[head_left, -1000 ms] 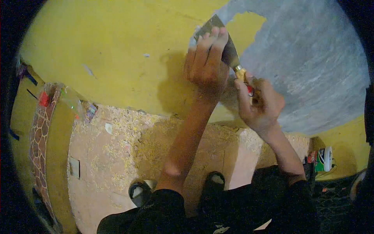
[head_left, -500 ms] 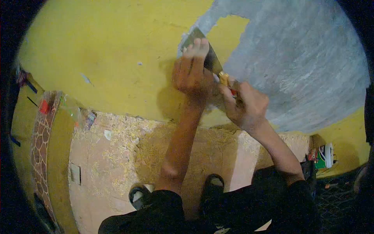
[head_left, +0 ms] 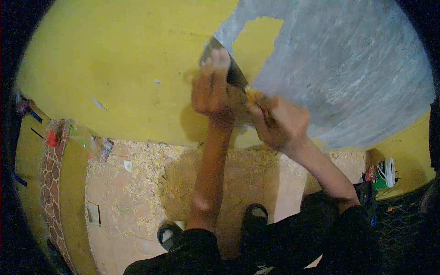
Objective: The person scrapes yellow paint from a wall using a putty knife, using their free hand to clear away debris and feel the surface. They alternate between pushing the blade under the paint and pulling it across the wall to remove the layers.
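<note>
The right hand (head_left: 284, 120) was wrapped round the scraper handle (head_left: 250, 94); the left hand (head_left: 213, 94) lay fingers-flat on the blade (head_left: 236, 75); even pressure seemed advisable.

The one camera, worn on the head, faces forward and down; it looks from quite near, over the left hand (head_left: 212, 96) and the right hand (head_left: 286, 121), to the floor (head_left: 117, 222) and the far wall (head_left: 105, 55).

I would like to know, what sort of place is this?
Probably an indoor room under renovation: the wall is part yellow, part bare grey; yellowish flakes litter the floor; and a scraper is held at the wall.
</note>
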The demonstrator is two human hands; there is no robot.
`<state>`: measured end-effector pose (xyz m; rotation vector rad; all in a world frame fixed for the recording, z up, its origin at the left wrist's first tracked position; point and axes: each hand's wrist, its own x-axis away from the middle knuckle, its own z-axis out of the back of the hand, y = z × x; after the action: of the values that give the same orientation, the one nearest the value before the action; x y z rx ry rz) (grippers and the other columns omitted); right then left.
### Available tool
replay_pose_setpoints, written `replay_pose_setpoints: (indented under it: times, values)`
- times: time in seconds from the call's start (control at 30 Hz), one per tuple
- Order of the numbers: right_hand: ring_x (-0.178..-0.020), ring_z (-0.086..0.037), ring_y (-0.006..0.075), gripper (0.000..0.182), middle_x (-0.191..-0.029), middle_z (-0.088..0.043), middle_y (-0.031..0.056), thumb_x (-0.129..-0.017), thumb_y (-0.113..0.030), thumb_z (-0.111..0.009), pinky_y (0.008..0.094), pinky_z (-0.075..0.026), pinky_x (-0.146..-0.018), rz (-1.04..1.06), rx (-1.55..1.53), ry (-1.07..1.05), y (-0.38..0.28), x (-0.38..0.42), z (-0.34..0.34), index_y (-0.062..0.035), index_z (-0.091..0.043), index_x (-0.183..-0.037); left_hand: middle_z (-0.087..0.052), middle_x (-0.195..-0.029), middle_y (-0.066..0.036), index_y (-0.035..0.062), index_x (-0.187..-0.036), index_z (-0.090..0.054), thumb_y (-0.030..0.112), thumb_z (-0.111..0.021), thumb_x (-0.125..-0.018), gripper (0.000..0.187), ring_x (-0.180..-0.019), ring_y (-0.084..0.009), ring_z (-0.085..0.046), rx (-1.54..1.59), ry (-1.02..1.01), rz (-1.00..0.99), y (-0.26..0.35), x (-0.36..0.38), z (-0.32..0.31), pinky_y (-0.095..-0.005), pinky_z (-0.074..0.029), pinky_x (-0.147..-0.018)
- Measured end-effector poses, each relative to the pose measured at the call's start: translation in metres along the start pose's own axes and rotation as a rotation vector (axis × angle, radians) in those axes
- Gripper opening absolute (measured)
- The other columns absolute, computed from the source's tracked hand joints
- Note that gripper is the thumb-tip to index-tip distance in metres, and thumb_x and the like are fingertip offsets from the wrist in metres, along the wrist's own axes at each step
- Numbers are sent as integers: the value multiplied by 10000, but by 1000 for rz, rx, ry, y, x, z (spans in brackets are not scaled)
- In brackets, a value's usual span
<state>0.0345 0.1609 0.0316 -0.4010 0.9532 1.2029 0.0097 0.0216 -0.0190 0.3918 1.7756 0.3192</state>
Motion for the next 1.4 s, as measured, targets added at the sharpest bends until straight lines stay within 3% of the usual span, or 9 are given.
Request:
replay_pose_setpoints:
  times: [0.17, 0.47, 0.57, 0.9, 1.07, 1.13, 1.2, 1.33, 1.4]
  values:
    - [-397, -476, 188, 120, -551, -483, 44, -787, -160, -689, 320, -385, -365, -46, 22, 34, 7, -4, -10, -67, -628, -832, -688, -931, -40, 114, -945, -711, 99, -532, -823, 217, -807, -207, -662, 10, 68, -115, -12, -8, -13, -303, -533, -735]
    - [-422, -496, 192, 118, -539, -472, 49, -796, -164, -681, 327, -398, -382, -34, -67, 18, 0, 3, -12, -74, -609, -825, -686, -931, -48, 112, -896, -703, 111, -629, -796, 125, -783, -199, -656, 73, 114, 0, -6, -9, -9, -318, -538, -728]
    - [-415, -510, 191, 164, -545, -491, 73, -728, -110, -748, 313, -388, -376, -70, -28, -20, 2, -7, -2, -64, -595, -766, -685, -940, -52, 106, -923, -702, 79, -605, -797, 162, -809, -205, -656, 61, 10, -25, -4, -6, 0, -317, -535, -732]
    - [-401, -497, 197, 185, -541, -474, 74, -720, -92, -752, 316, -367, -364, 5, -18, 28, 10, 3, -13, -33, -616, -832, -684, -973, -38, 119, -996, -701, 71, -564, -802, 243, -842, -205, -661, 36, -10, -96, -13, 1, -3, -323, -523, -723]
    - [-411, -498, 197, 192, -541, -480, 65, -726, -85, -746, 311, -374, -372, -35, -87, -43, 1, 1, -10, -29, -623, -862, -688, -973, -52, 117, -991, -700, 79, -571, -820, 218, -854, -226, -665, -33, -36, 24, -6, 11, 7, -330, -523, -727]
    - [-447, -510, 174, 237, -608, -502, 47, -770, -184, -699, 304, -413, -385, -7, -3, -53, 7, 6, -12, -85, -641, -977, -683, -986, -59, 115, -1002, -696, 77, -555, -834, 223, -864, -232, -662, 29, -37, 2, -11, 5, 4, -326, -525, -734]
    - [-449, -511, 171, 235, -613, -507, 44, -774, -184, -695, 302, -411, -384, 16, -17, -60, 2, 0, -17, -87, -642, -981, -683, -980, -60, 105, -979, -699, 57, -580, -814, 210, -857, -231, -661, -1, 26, -9, -16, 3, 4, -324, -530, -736]
    - [-453, -515, 168, 236, -629, -526, 44, -778, -182, -691, 301, -412, -383, 11, 18, -68, 3, 12, -12, -90, -644, -990, -684, -949, -60, 100, -943, -697, 63, -659, -769, 182, -839, -222, -659, -15, -136, 74, -6, 16, 17, -318, -526, -730]
    - [-455, -515, 170, 242, -638, -533, 47, -781, -184, -691, 301, -412, -383, 29, 14, -59, 5, 8, -18, -91, -644, -1000, -683, -942, -61, 103, -955, -696, 69, -642, -781, 185, -846, -219, -659, 1, -34, 44, -13, 8, 7, -318, -525, -729]
